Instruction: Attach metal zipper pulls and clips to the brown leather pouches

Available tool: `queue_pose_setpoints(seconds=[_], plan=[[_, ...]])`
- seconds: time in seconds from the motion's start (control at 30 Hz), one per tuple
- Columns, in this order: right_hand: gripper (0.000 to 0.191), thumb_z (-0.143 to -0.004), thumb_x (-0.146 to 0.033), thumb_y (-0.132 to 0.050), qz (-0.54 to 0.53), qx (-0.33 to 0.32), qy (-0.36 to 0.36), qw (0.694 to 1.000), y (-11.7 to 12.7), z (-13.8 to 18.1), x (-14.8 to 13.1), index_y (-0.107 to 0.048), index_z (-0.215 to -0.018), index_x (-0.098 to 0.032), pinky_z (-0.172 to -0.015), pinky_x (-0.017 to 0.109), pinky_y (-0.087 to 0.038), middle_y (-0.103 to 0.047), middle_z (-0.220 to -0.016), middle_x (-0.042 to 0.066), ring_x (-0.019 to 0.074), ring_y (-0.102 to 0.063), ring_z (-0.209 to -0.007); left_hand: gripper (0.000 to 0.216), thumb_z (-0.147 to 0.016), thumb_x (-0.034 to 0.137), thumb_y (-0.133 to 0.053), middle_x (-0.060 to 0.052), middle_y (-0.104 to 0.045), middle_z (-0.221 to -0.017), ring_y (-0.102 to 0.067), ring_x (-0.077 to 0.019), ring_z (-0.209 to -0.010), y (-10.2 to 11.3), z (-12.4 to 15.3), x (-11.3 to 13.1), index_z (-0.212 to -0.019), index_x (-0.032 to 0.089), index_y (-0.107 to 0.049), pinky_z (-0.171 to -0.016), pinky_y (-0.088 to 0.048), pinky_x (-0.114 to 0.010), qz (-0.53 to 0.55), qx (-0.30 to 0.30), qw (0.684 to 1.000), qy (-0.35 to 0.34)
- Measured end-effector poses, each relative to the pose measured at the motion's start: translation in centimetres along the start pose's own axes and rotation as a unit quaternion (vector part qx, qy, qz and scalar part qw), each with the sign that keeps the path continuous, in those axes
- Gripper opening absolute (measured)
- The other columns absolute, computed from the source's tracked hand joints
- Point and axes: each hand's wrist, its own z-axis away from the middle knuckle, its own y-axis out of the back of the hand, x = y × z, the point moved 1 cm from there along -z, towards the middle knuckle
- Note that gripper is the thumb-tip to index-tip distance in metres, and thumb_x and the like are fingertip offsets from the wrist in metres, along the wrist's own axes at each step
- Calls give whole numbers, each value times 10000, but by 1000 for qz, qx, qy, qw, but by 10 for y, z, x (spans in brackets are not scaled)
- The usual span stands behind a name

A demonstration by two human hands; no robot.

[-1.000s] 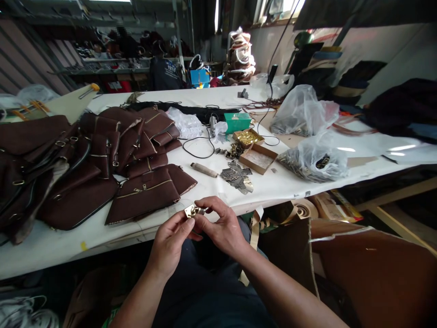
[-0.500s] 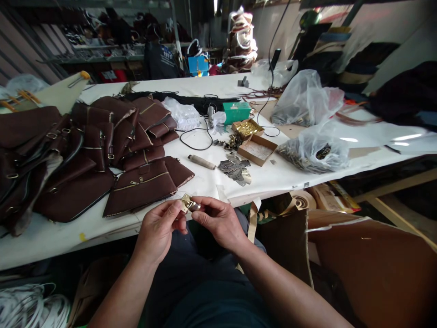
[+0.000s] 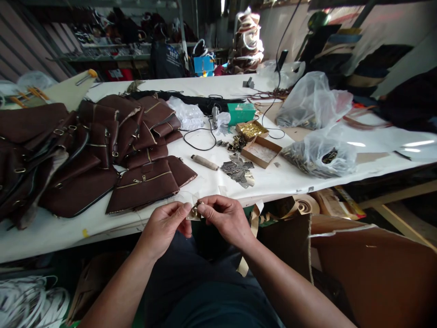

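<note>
Clock directions run from the clasp (image 3: 193, 215), with twelve straight ahead of the person. Nearest, low at eight o'clock, lies a heap of white cord (image 3: 32, 300); a brown carton (image 3: 372, 273) fills four.

The clasp itself is a small metal piece caught between the two grips, out at the fingertips and well clear of either palm. The left grip (image 3: 160, 230), on its eight-to-nine side, pinches it between thumb and fingers. The right grip (image 3: 228, 221), at three, is also grasping it, thumb and forefinger pressed to its one-to-two side. A flat plate shows at the six o'clock side, below the thumb tips; fingers cover much of the rest, so its full shape cannot be told.

Just beyond is the near edge of the white desk (image 3: 206, 184). On it, brown bags (image 3: 146, 182) are piled from nine to eleven. A grey stick (image 3: 205, 162) lies just past twelve. Loose plates (image 3: 237, 171) are heaped between one and two, with a shallow tray (image 3: 262, 163) near them and a plastic sack (image 3: 307, 159) of metal parts at two. Farther along one o'clock sit gold bits (image 3: 251, 129) and a green box (image 3: 241, 114). Past the desk, between twelve and one, rises a wrapped stack (image 3: 247, 43).
</note>
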Motion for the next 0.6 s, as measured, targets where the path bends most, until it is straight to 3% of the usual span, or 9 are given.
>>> queue_pose_setpoints(seconds=[0.13,0.2,0.27,0.37,0.5,0.6], plan=[[370,-883,-417,-871,104,30,103,989,6,-4,0,-788,-1177,-210,-683,279,-539,-717,-906,23,155,-647,-756,546,-791,656,-864,19,-629,-595,-613,-124,-464,-3,-2,-2,-742,157,-649,-443,-550,-244,79,-32,993,77],[271,-938,-355,-822,159,-25,169,972,8,-2,-2,-806,-1180,-233,-876,330,-584,-740,-1152,80,208,-708,-1007,563,-743,659,-897,32,-608,-592,-592,-114,-443,-3,-5,-7,-729,156,-642,-410,-532,-236,104,-28,990,95],[208,-996,-302,-752,196,-111,203,953,11,0,-4,-814,-1187,-247,-1011,368,-563,-731,-1265,99,233,-696,-1166,571,-715,660,-914,45,-583,-578,-567,-104,-419,-3,-8,-12,-737,154,-650,-378,-500,-221,112,-28,987,110],[167,-1040,-284,-693,218,-181,198,938,15,0,-6,-815,-1144,-239,-971,351,-567,-763,-1138,85,213,-716,-1065,582,-742,673,-891,52,-548,-550,-529,-88,-397,-1,-12,-18,-699,160,-619,-346,-438,-194,107,-30,986,125],[154,-1049,-336,-690,224,-130,146,955,19,-4,-1,-785,-1061,-214,-897,320,-543,-756,-1019,54,195,-700,-960,557,-835,700,-797,52,-544,-544,-459,-72,-382,1,-12,-17,-816,153,-689,-326,-359,-175,126,-38,983,128],[184,-1044,-376,-695,195,-60,102,974,20,-3,7,-757,-1026,-204,-875,309,-519,-746,-997,38,187,-678,-934,504,-902,650,-752,39,-586,-593,-490,-81,-417,2,-8,-15,-971,151,-736,-370,-403,-186,133,-51,985,96]])
